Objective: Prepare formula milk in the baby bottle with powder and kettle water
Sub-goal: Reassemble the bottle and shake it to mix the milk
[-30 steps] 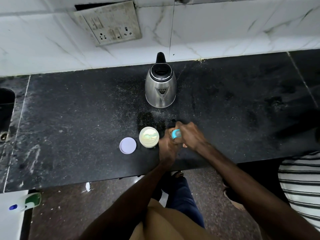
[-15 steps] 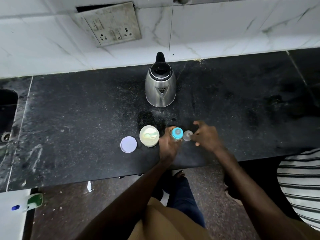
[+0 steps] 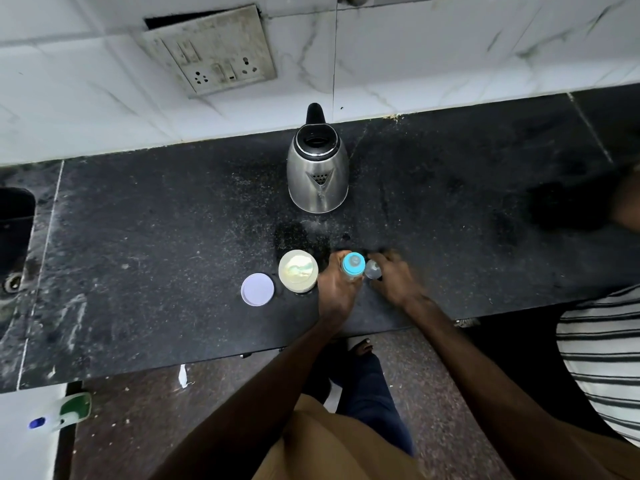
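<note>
Bottle (image 3: 353, 266) near counter edge (image 3: 242, 342), cap (image 3: 373, 270) perhaps pinched

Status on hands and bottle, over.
Left hand grips baby bottle, blue ring on. Right hand at clear cap, grip blurred. Powder tin open beside; nothing blocking.

We stand with both forearms (image 3: 270, 382) bare from our left hand (image 3: 337, 289) and right hand (image 3: 394, 284) back to the bottom edge. Between the arms and nearer us than the hands, a mustard-tan garment (image 3: 329, 445) covers the body. Beyond it, a dark navy trouser leg (image 3: 374, 403) ends at a bare foot (image 3: 362, 349), toes showing below the left hand.
</note>
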